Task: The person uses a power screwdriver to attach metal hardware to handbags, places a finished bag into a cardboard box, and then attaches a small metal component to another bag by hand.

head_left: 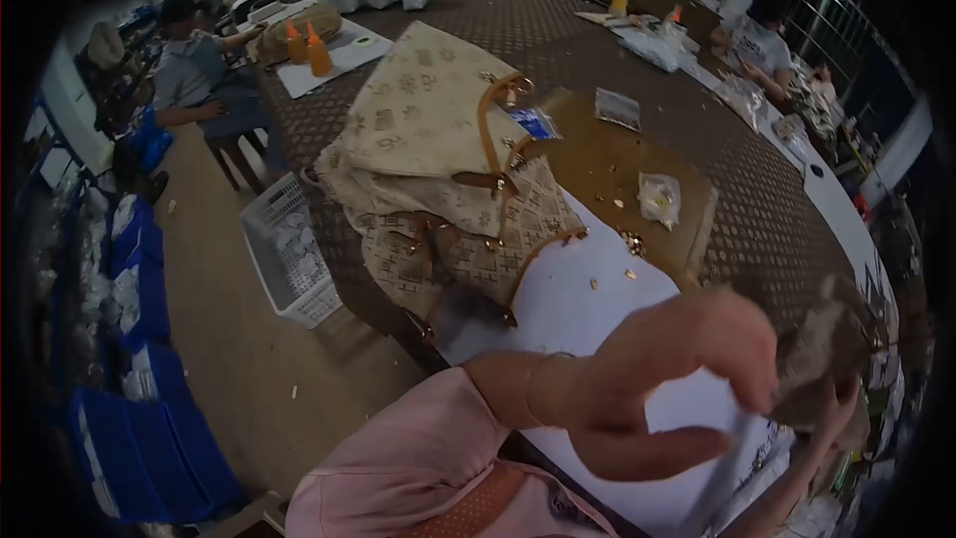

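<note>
My left hand (667, 369) is raised over the white sheet (573, 309), its fingers curved and the thumb held apart, with a gap between them. At the far right, my right hand (841, 413) is closed at the lower edge of a blurred brown fabric piece (822, 344). Beyond my left arm lies a stack of beige patterned fabric bag pieces (428, 110) with brown leather straps (491, 134) and gold-coloured metal fittings. Small gold metal parts (632, 242) are scattered by the white sheet, near a clear plastic bag (659, 199).
Orange bottles (319, 55) stand on a white board at the far left. A white plastic basket (289, 249) sits beside the table, with blue bins (134, 428) further left. One person (204, 80) sits at left, another (757, 50) at the far right.
</note>
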`<act>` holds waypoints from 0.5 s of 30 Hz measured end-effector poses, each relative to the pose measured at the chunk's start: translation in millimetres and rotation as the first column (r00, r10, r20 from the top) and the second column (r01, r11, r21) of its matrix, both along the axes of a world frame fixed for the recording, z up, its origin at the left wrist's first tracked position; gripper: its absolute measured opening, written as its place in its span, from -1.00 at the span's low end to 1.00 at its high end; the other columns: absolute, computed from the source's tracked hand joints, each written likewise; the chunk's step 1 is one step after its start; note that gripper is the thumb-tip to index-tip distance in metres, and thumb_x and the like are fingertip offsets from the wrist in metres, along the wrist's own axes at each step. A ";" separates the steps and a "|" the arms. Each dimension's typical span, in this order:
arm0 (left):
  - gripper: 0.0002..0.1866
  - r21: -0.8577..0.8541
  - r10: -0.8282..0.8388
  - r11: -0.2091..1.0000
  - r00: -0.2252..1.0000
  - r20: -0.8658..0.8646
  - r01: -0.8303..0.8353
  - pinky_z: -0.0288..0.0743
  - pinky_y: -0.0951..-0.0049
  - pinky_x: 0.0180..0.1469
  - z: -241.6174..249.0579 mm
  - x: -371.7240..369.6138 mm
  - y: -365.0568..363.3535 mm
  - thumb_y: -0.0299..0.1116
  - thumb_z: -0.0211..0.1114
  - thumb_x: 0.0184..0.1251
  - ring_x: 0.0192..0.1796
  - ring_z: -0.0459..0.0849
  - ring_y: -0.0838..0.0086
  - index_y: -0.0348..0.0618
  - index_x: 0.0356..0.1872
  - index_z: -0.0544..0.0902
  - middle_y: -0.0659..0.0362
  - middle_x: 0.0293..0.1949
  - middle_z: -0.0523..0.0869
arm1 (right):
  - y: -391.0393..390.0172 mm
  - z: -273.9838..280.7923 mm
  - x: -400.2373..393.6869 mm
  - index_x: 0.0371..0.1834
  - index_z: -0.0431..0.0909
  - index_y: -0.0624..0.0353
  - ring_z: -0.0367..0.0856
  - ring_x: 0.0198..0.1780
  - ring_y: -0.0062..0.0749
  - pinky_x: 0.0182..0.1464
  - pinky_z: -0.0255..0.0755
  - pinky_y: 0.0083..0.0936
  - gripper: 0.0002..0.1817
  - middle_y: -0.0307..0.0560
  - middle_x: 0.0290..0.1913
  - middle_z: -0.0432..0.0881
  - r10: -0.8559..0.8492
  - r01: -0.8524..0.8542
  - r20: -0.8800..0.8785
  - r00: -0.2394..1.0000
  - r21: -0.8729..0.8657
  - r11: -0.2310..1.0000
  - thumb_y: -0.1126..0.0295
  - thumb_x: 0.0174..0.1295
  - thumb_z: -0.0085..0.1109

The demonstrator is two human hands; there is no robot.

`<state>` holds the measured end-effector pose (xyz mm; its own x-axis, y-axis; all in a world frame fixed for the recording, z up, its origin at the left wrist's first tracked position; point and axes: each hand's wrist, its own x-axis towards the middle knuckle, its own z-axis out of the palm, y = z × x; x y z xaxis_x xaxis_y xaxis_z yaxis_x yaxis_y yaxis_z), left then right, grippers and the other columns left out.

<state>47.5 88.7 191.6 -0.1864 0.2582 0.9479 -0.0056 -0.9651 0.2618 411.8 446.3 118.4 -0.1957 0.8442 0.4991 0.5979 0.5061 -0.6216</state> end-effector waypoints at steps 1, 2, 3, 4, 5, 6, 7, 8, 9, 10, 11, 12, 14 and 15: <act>-0.71 -0.083 0.103 0.991 0.993 -0.057 -0.108 0.38 0.28 -0.03 4.8 -3.4 3.9 -0.42 0.23 0.06 -0.07 0.49 0.21 -0.32 -0.18 0.48 -0.04 -0.10 0.48 | -19.9 8.1 -16.8 0.03 0.39 0.25 0.47 -0.11 -0.41 -0.12 0.36 -0.50 -0.64 -0.11 -0.11 0.51 0.075 -0.077 0.028 0.997 0.073 0.994 0.49 0.14 0.10; -0.68 -0.155 0.202 0.963 0.971 -0.132 -0.221 0.36 0.32 -0.04 9.7 -7.0 8.1 -0.41 0.22 0.05 -0.08 0.48 0.21 -0.31 -0.15 0.47 -0.02 -0.12 0.48 | -41.1 17.3 -35.4 -0.02 0.40 0.25 0.47 -0.13 -0.43 -0.13 0.36 -0.51 -0.67 -0.13 -0.14 0.50 0.148 -0.155 0.059 0.987 0.142 0.978 0.55 0.11 0.07; -0.64 -0.212 0.287 0.919 0.933 -0.218 -0.332 0.34 0.36 -0.05 14.6 -10.6 12.5 -0.40 0.21 0.04 -0.09 0.46 0.21 -0.31 -0.12 0.45 0.00 -0.14 0.48 | -70.0 28.0 -59.0 -0.07 0.41 0.24 0.46 -0.16 -0.43 -0.14 0.35 -0.53 -0.68 -0.13 -0.19 0.50 0.251 -0.249 0.009 0.968 0.153 0.956 0.61 0.05 0.05; -0.57 -0.286 0.292 0.887 0.920 -0.263 -0.363 0.33 0.34 -0.04 14.0 -10.8 18.1 -0.39 0.25 0.03 -0.08 0.46 0.19 -0.31 -0.05 0.41 -0.01 -0.11 0.46 | -100.5 39.6 -84.1 -0.12 0.42 0.23 0.45 -0.19 -0.43 -0.15 0.34 -0.55 -0.67 -0.14 -0.23 0.50 0.354 -0.343 -0.038 0.935 0.162 0.925 0.66 -0.01 0.03; -0.50 -0.355 0.293 0.847 0.904 -0.312 -0.397 0.33 0.32 -0.02 13.6 -10.7 23.7 -0.38 0.28 0.02 -0.07 0.46 0.17 -0.32 0.01 0.37 -0.03 -0.08 0.44 | -127.9 48.4 -110.1 -0.17 0.43 0.22 0.45 -0.22 -0.42 -0.16 0.34 -0.57 -0.65 -0.13 -0.28 0.50 0.423 -0.400 -0.122 0.898 0.175 0.900 0.71 -0.09 0.02; -0.50 -0.358 0.255 0.862 0.917 -0.308 -0.360 0.33 0.32 -0.02 10.3 -5.0 27.0 -0.38 0.28 0.02 -0.07 0.46 0.17 -0.32 0.01 0.37 -0.03 -0.08 0.44 | -136.3 49.6 -119.6 -0.23 0.46 0.21 0.47 -0.20 -0.36 -0.11 0.34 -0.54 -0.66 -0.11 -0.29 0.51 0.483 -0.474 -0.009 0.875 0.180 0.862 0.72 -0.15 0.04; -0.45 -0.312 0.411 0.729 0.754 -0.513 -0.610 0.33 0.31 -0.02 5.0 0.5 30.2 -0.37 0.31 0.00 -0.04 0.46 0.16 -0.31 0.05 0.34 -0.04 -0.08 0.44 | -142.9 48.5 -130.7 -0.27 0.47 0.19 0.48 -0.18 -0.30 -0.04 0.31 -0.49 -0.66 -0.11 -0.30 0.52 0.537 -0.545 0.098 0.838 0.174 0.820 0.73 -0.20 0.06; -0.39 -0.199 0.516 0.549 0.516 -0.683 -0.812 0.33 0.29 -0.01 -0.4 5.9 33.8 -0.37 0.34 -0.02 -0.01 0.46 0.14 -0.31 0.09 0.32 -0.05 -0.08 0.43 | -149.7 47.3 -141.5 -0.32 0.49 0.18 0.49 -0.17 -0.23 0.03 0.29 -0.44 -0.66 -0.11 -0.30 0.53 0.586 -0.616 0.198 0.786 0.160 0.771 0.73 -0.24 0.08; -0.37 -0.219 0.440 0.541 0.496 -0.748 -0.812 0.41 0.26 -0.10 -7.4 12.8 39.4 -0.38 0.35 -0.05 -0.08 0.53 0.12 -0.27 0.10 0.30 -0.07 -0.11 0.47 | -157.3 43.6 -153.6 -0.36 0.49 0.16 0.49 -0.15 -0.17 0.12 0.25 -0.37 -0.66 -0.11 -0.29 0.53 0.626 -0.679 0.288 0.724 0.139 0.721 0.73 -0.27 0.10; -0.37 -0.217 0.430 0.556 0.501 -0.751 -0.802 0.41 0.26 -0.10 -15.4 18.6 46.5 -0.38 0.35 -0.05 -0.08 0.53 0.12 -0.27 0.10 0.30 -0.07 -0.11 0.47 | -158.9 29.9 -161.7 -0.35 0.50 0.14 0.49 -0.09 -0.17 0.19 0.15 -0.27 -0.66 -0.14 -0.28 0.53 0.661 -0.716 0.328 0.675 0.076 0.694 0.73 -0.27 0.10; -0.43 -0.387 0.148 0.574 0.556 -0.818 -0.721 0.42 0.24 -0.11 -24.1 23.7 53.7 -0.37 0.35 -0.05 -0.10 0.53 0.11 -0.20 0.05 0.36 -0.04 -0.13 0.48 | -159.1 10.7 -169.3 -0.34 0.50 0.13 0.48 -0.04 -0.18 0.27 0.04 -0.18 -0.65 -0.16 -0.26 0.54 0.697 -0.750 0.361 0.620 0.010 0.661 0.73 -0.27 0.10; -0.50 -0.550 -0.146 0.534 0.571 -0.808 -0.642 0.43 0.22 -0.13 -31.6 27.2 58.5 -0.35 0.34 -0.04 -0.13 0.54 0.10 -0.14 -0.01 0.41 0.00 -0.15 0.50 | -161.2 -11.7 -176.5 -0.33 0.51 0.10 0.46 0.00 -0.20 0.29 -0.03 -0.13 -0.64 -0.18 -0.25 0.54 0.713 -0.768 0.327 0.620 0.067 0.637 0.71 -0.27 0.11; -0.57 -0.474 -0.145 0.563 0.483 -0.863 -0.677 0.44 0.23 -0.18 -41.3 33.1 61.5 -0.36 0.33 -0.03 -0.17 0.55 0.12 -0.13 -0.08 0.44 0.02 -0.18 0.50 | -174.4 -34.2 -184.4 -0.31 0.53 0.02 0.42 0.10 -0.26 0.32 -0.16 -0.02 -0.61 -0.23 -0.20 0.54 0.679 -0.719 0.243 0.692 0.157 0.677 0.67 -0.29 0.14; -0.64 -0.397 -0.136 0.585 0.396 -0.908 -0.708 0.46 0.24 -0.22 -42.9 35.6 63.5 -0.37 0.32 -0.02 -0.21 0.56 0.14 -0.13 -0.15 0.47 0.04 -0.21 0.51 | -175.9 -31.1 -184.9 -0.31 0.53 0.02 0.42 0.10 -0.26 0.32 -0.16 -0.02 -0.61 -0.23 -0.20 0.54 0.674 -0.714 0.243 0.698 0.162 0.681 0.67 -0.29 0.14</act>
<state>83.1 152.3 148.7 0.2977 0.9344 0.1954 0.8339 -0.3542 0.4233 226.9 270.4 87.4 -0.7672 0.3000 0.5670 0.0906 0.9257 -0.3672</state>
